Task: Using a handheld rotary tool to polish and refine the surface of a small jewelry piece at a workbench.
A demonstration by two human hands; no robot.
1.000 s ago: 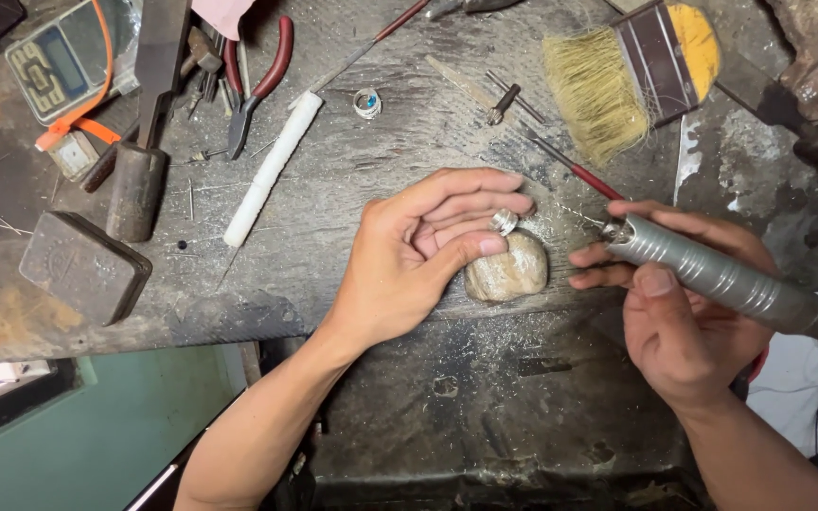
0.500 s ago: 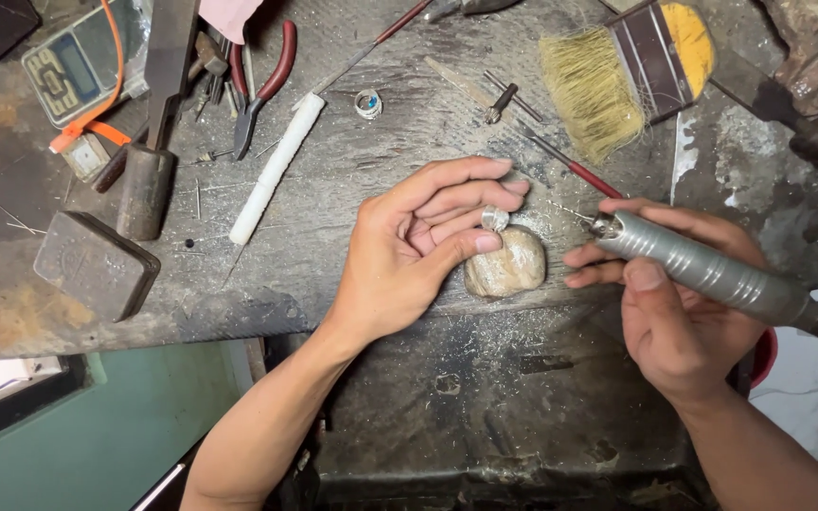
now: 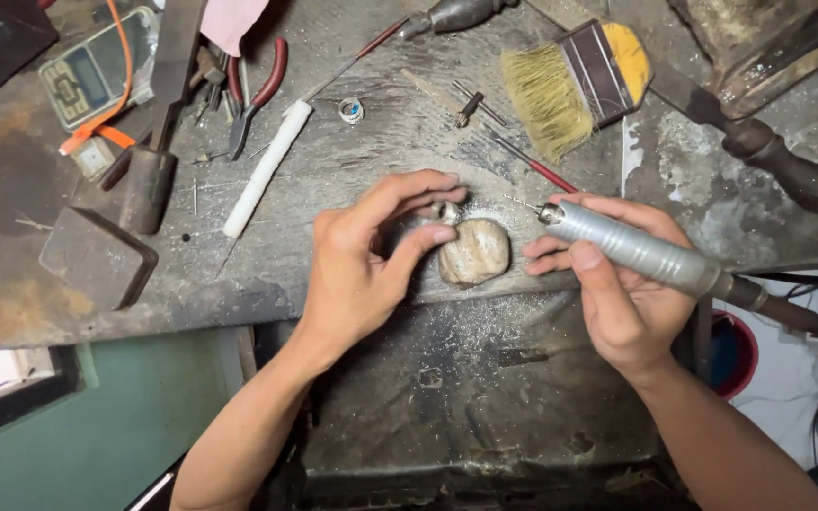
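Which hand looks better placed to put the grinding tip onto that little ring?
Right. The right hand already grips the grey rotary handpiece, tip aimed at the small ring. The left hand is busy pinning that ring on the rounded block.

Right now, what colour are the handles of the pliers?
Red; the pliers show best in the head view, at upper left.
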